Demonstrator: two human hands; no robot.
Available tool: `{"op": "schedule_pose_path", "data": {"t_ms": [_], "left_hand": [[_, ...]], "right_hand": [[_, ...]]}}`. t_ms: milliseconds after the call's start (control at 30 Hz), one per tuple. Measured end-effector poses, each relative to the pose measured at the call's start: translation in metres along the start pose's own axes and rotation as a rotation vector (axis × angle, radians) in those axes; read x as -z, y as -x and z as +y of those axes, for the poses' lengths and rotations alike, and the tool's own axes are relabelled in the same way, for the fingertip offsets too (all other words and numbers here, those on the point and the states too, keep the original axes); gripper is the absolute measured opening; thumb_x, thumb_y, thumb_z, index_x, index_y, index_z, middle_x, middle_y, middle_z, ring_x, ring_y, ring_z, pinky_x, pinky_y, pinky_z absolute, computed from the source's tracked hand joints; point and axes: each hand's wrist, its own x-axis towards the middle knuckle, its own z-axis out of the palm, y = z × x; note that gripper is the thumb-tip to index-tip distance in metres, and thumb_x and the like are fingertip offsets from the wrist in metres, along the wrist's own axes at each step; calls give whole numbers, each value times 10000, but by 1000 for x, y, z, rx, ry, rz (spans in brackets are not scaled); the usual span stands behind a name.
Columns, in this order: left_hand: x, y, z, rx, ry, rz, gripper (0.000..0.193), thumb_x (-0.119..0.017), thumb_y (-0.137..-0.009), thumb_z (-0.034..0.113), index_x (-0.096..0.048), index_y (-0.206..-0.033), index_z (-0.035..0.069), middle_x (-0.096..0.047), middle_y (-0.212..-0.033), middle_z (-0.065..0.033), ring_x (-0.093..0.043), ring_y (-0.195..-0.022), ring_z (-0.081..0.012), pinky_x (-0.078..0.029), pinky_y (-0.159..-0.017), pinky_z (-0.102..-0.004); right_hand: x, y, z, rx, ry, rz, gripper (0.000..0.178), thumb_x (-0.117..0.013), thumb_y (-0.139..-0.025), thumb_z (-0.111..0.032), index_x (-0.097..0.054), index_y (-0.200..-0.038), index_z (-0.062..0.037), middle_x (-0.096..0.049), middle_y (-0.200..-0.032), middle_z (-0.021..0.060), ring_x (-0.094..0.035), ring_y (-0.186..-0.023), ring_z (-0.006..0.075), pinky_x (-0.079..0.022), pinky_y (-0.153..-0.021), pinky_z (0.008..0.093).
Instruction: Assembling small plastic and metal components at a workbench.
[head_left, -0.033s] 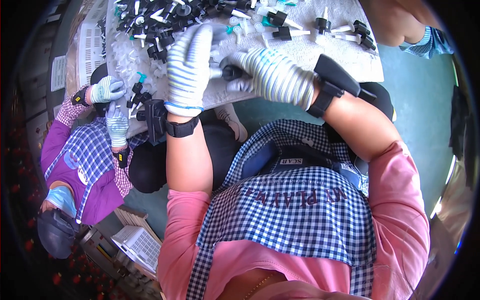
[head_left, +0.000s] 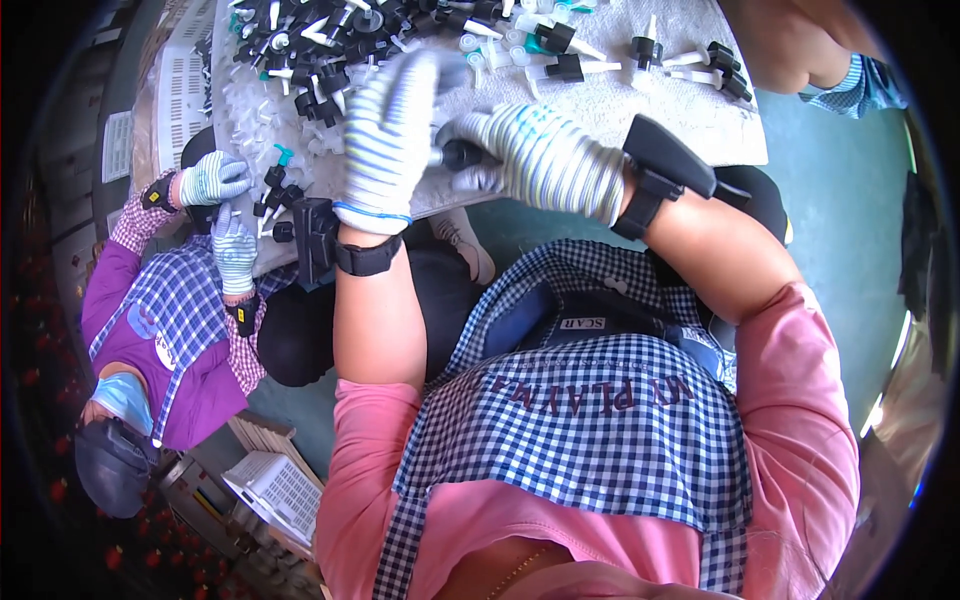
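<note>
Both my hands wear striped knit gloves and have black bands on the wrists. My right hand (head_left: 545, 155) is closed around a small black cap-like part (head_left: 462, 155) at the near edge of the cloth-covered table (head_left: 650, 115). My left hand (head_left: 390, 130) is blurred. It hovers just left of that part with its fingers stretched up and its back toward me. I cannot tell whether it touches the part. A heap of black and white pump parts (head_left: 330, 40) lies beyond my left hand, and more single parts (head_left: 575, 65) lie beyond my right.
A co-worker in purple sits at the left, gloved hands (head_left: 225, 215) handling parts at the table's corner. Another person's arm (head_left: 830, 70) reaches in at the top right. A white slotted crate (head_left: 180, 90) stands far left and a white basket (head_left: 275, 490) is on the floor.
</note>
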Motion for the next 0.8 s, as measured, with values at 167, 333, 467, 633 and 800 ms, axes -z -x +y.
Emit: {"op": "schedule_pose_path", "data": {"t_ms": [167, 333, 467, 633, 800], "left_hand": [[-13, 7, 9, -307, -404, -231, 384, -611, -953, 286, -619, -1267, 65, -676, -1128, -186, -657, -955, -359, -524, -818, -446], [-30, 9, 8, -162, -373, -420, 719, -740, -760, 136, -477, -1427, 83, -624, -1206, -189, -639, -971, -353, -528, -838, -423], [-34, 2, 12, -86, -419, -472, 900, -838, -614, 161, -471, -1433, 95, -628, -1195, -180, -636, -983, -361, -533, -822, -428], [-36, -14, 45, 368, -265, -481, 590, -679, -857, 286, -520, -1385, 76, -650, -1055, -187, -643, -895, -381, -520, -761, -464], [-41, 4, 19, 85, -207, -341, 415, -543, -974, 198, -538, -1380, 111, -662, -1013, -204, -647, -855, -382, -519, -753, -451]], "right_hand": [[-9, 10, 0, 81, 42, 113, 382, -743, -811, -248, -654, -1129, -57, -681, -975, 174, -653, -914, 375, -520, -816, 442], [-20, 19, 17, 125, 116, 141, 345, -718, -814, -281, -687, -1077, -60, -692, -941, 178, -656, -900, 368, -531, -792, 449], [-19, 21, 14, 129, 178, 157, 346, -706, -816, -289, -685, -1079, -65, -690, -926, 168, -658, -886, 365, -532, -788, 443], [-24, 23, 20, 113, 199, 138, 349, -705, -818, -293, -682, -1093, -78, -689, -918, 155, -658, -883, 362, -532, -781, 443], [-21, 21, 19, 164, 217, 160, 338, -707, -819, -291, -683, -1090, -91, -688, -931, 149, -661, -864, 357, -530, -764, 445]]}}
